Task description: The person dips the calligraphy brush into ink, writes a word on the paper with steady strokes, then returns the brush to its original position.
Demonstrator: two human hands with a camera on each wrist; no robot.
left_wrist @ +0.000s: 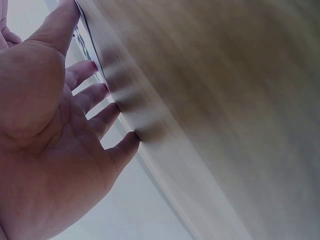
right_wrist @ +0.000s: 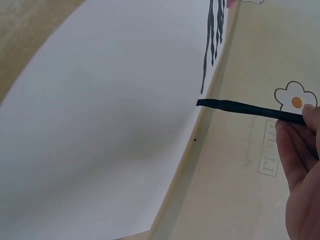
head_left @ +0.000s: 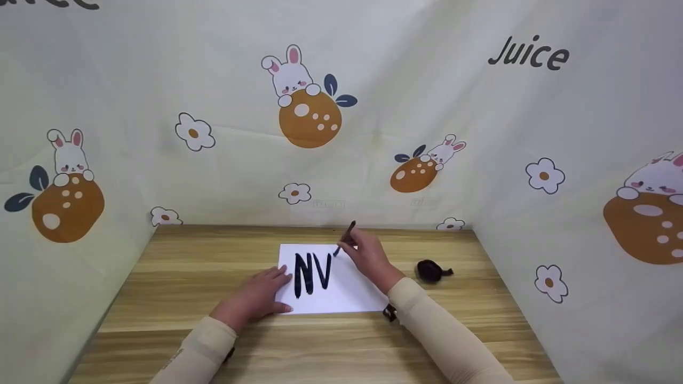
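Observation:
A white sheet of paper (head_left: 347, 298) lies on the wooden table, bearing thick black strokes (head_left: 303, 274) that read as N and V. My right hand (head_left: 370, 257) pinches a slim dark brush (right_wrist: 250, 109) between thumb and fingers. In the head view the brush leans, its tip just right of the top of the V; in the right wrist view the tip overlaps the sheet near the end of a stroke. My left hand (head_left: 259, 293) rests on the sheet's left edge, fingers spread and slightly bent, with the thumb at the lower left corner.
A small black round dish (head_left: 429, 271) with a short handle stands on the wooden table (head_left: 203, 266), right of the paper. Pale cloth (head_left: 229, 176) printed with rabbits, oranges and flowers rises behind the table and on both sides.

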